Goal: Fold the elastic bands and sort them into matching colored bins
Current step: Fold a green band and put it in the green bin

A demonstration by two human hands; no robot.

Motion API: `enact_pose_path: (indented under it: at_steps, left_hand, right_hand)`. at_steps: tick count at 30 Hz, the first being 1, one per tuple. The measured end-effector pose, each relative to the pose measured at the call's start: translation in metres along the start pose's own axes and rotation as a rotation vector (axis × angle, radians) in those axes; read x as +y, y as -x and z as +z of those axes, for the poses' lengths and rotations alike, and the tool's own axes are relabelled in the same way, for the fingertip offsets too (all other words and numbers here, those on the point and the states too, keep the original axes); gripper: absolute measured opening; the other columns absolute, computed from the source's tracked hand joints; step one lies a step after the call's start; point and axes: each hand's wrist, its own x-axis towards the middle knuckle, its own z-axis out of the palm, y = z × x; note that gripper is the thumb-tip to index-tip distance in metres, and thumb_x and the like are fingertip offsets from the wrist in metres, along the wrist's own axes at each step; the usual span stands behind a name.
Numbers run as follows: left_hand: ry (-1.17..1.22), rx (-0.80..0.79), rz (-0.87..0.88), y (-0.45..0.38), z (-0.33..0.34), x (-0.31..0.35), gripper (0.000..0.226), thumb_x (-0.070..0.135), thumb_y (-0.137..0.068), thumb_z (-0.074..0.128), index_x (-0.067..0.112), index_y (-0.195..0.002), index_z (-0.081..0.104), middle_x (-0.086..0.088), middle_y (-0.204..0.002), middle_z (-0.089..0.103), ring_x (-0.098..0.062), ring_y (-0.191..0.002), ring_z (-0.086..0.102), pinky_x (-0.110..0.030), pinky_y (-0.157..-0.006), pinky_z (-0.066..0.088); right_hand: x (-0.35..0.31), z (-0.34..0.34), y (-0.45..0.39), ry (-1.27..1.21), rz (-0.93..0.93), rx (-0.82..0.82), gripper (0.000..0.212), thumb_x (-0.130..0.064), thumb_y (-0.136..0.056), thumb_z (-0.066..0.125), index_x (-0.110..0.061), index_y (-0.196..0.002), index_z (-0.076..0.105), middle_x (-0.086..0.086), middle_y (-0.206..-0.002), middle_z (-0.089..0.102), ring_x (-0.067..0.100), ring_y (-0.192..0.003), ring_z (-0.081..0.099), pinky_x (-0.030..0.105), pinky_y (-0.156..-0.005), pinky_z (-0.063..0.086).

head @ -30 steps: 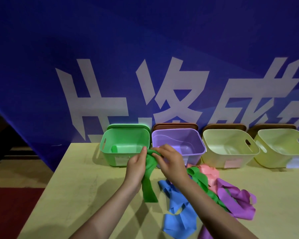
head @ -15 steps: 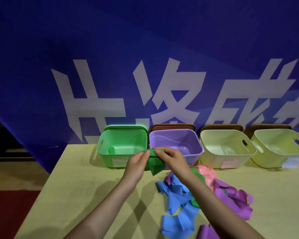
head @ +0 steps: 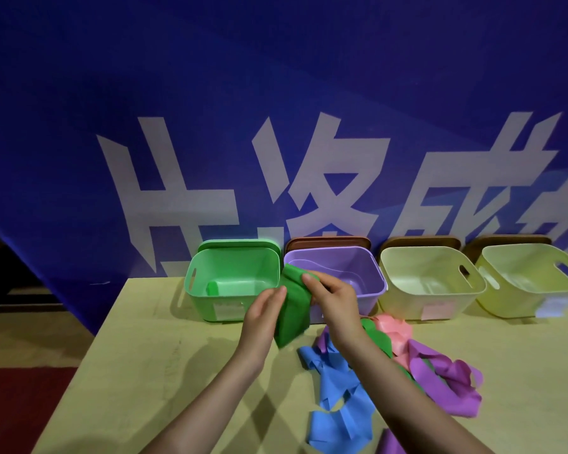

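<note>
Up front of the green plastic bin [head: 233, 283], both hands, left [head: 265, 314] and right [head: 332, 298], grip a folded green elastic band [head: 292, 314]; loose blue [head: 336, 407], purple [head: 446, 378] and pink [head: 394, 332] bands lie right of it.

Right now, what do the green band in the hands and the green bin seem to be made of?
The green band looks like thin matte rubber or latex sheet: it hangs limp and creases between the left hand and the right hand. The green bin looks like moulded plastic with a faint sheen: stiff walls, rounded corners, a cut-out handle. Neither can be confirmed by sight alone.
</note>
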Motion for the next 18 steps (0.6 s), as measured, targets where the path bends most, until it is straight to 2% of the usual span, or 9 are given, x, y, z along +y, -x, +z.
enact_pose_path:
  at_steps: [3, 5, 7, 9, 12, 15, 16, 18]
  left_hand:
    - [-0.064, -0.024, -0.010, 0.004, 0.002, -0.009, 0.022, 0.019, -0.096, 0.054, 0.000, -0.090, 0.062, -0.006, -0.067, 0.059, -0.015, -0.057, 0.059, -0.031, -0.058, 0.054]
    - [-0.179, -0.005, 0.026, 0.004, 0.000, -0.014, 0.030, 0.025, -0.096, 0.056, -0.003, -0.084, 0.058, -0.007, -0.065, 0.051, -0.014, -0.057, 0.049, -0.031, -0.057, 0.042]
    - [-0.258, 0.012, 0.060, 0.003, -0.003, -0.016, 0.029, 0.026, -0.096, 0.056, 0.003, -0.078, 0.060, -0.006, -0.065, 0.051, -0.012, -0.059, 0.046, -0.029, -0.058, 0.035]
    - [-0.291, 0.025, 0.071, 0.001, -0.005, -0.016, 0.023, 0.022, -0.096, 0.054, 0.013, -0.077, 0.062, -0.004, -0.066, 0.057, -0.011, -0.060, 0.049, -0.027, -0.058, 0.036]
    - [-0.308, -0.030, 0.047, 0.001, -0.009, -0.014, 0.018, 0.021, -0.094, 0.058, 0.015, -0.080, 0.065, -0.006, -0.069, 0.065, -0.014, -0.062, 0.057, -0.028, -0.059, 0.041]
    - [-0.276, -0.096, 0.005, 0.004, -0.009, -0.010, 0.016, 0.022, -0.093, 0.059, 0.013, -0.086, 0.070, -0.015, -0.080, 0.070, -0.021, -0.069, 0.061, -0.032, -0.064, 0.044]
    - [-0.255, -0.108, -0.001, 0.005, -0.008, -0.009, 0.016, 0.020, -0.094, 0.058, 0.013, -0.086, 0.071, -0.017, -0.081, 0.070, -0.022, -0.070, 0.060, -0.031, -0.065, 0.043]
    - [-0.174, -0.101, -0.018, 0.008, -0.005, -0.005, 0.017, 0.016, -0.094, 0.057, 0.017, -0.086, 0.071, -0.011, -0.082, 0.069, -0.020, -0.075, 0.058, -0.029, -0.068, 0.042]
  right_hand:
    - [0.000, 0.000, -0.004, -0.092, 0.064, 0.057, 0.013, -0.013, -0.090, 0.063, -0.013, -0.088, 0.075, 0.002, -0.079, 0.074, 0.014, -0.072, 0.064, 0.026, -0.071, 0.052]
    - [0.002, -0.001, -0.005, -0.104, 0.078, 0.088, 0.014, -0.011, -0.091, 0.061, -0.012, -0.085, 0.074, -0.005, -0.066, 0.069, 0.006, -0.060, 0.059, 0.019, -0.060, 0.048]
    - [0.004, -0.001, -0.006, -0.123, 0.091, 0.112, 0.016, -0.008, -0.093, 0.058, -0.009, -0.083, 0.070, -0.010, -0.055, 0.063, 0.000, -0.051, 0.054, 0.013, -0.051, 0.043]
    - [0.008, -0.003, -0.004, -0.126, 0.109, 0.123, 0.016, -0.009, -0.093, 0.057, -0.008, -0.083, 0.069, -0.009, -0.054, 0.062, 0.001, -0.050, 0.055, 0.013, -0.050, 0.043]
    - [0.017, -0.008, -0.003, -0.045, 0.084, 0.162, 0.016, -0.012, -0.093, 0.059, -0.012, -0.086, 0.073, -0.007, -0.063, 0.068, 0.008, -0.060, 0.060, 0.019, -0.057, 0.048]
    - [0.023, -0.014, -0.008, 0.101, -0.005, 0.209, 0.019, -0.015, -0.091, 0.062, -0.028, -0.084, 0.075, -0.005, -0.080, 0.074, 0.016, -0.079, 0.067, 0.035, -0.074, 0.054]
    - [0.023, -0.015, -0.009, 0.144, -0.041, 0.212, 0.019, -0.015, -0.091, 0.063, -0.028, -0.085, 0.075, -0.005, -0.083, 0.075, 0.016, -0.083, 0.068, 0.036, -0.078, 0.054]
    - [0.023, -0.015, -0.008, 0.296, -0.178, 0.189, 0.016, -0.015, -0.091, 0.062, -0.022, -0.093, 0.076, -0.009, -0.089, 0.074, 0.010, -0.086, 0.068, 0.029, -0.080, 0.052]
